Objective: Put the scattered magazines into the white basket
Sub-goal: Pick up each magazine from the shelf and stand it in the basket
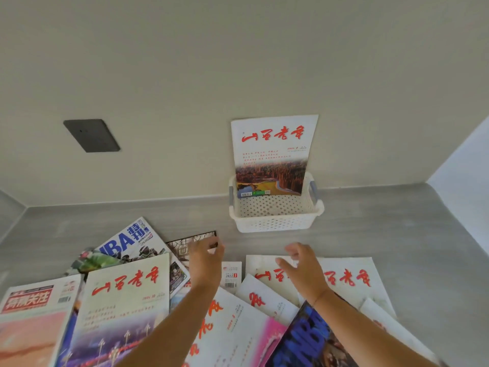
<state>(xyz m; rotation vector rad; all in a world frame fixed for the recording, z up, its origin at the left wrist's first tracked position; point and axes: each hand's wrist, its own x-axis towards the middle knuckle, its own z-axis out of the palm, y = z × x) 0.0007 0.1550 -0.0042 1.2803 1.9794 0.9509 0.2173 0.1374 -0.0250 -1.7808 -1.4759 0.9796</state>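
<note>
- My left hand (206,258) is at the far corner of the dark-patterned magazine (185,246), fingers curled over its edge. I cannot tell whether they have closed on it or only touch it.
- My right hand (301,266) holds nothing. Its fingers are loose and spread, hovering just above the white magazine with red lettering (349,276). The two hands are well apart.
- The white basket (275,221) sits on the desk (397,221) against the wall (238,75), beyond both hands. One standing magazine (272,154) is already in it, leaning back on the wall.
- The other scattered magazines (129,300) lie overlapped on the desk near me, so most of the job looks undone.
- The dark one is tucked under the NBA magazine (127,242) on its left side. I think I should draw it out toward the basket rather than lift straight up, or its neighbours may drag along.
- A corner pinch will probably let a thin magazine droop. I'd bring the right hand across to take the opposite edge or the spine.
- To load it, I'd turn it upright and slide it in front of the standing one, bottom edge first.
- The basket looks light, so a nudge on its near rim could push it or tip the leaning magazine. I'd lower from above, not push from the front.
</note>
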